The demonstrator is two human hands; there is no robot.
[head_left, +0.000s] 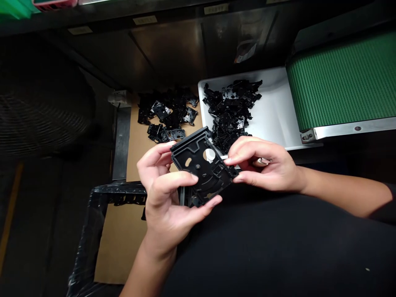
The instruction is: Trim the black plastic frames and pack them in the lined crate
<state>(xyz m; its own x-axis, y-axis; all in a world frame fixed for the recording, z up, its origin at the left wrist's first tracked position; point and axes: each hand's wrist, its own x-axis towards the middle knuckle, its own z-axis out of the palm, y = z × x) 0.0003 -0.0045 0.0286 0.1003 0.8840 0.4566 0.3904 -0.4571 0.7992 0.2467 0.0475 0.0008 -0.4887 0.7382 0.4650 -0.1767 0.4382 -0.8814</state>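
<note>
Black moulded plastic plate [202,165], one piece, head view: held up in front of you, above the near part of the brown cardboard sheet [119,247]. Your left hand [163,198] grasps its lower-left edge; your right hand [262,165] pinches its right corner. Further along the cardboard, a heap of loose black plastic parts [168,115]. To its right, a second heap [230,111] in a white tray [272,107], just beside a green conveyor belt [340,78].
</note>
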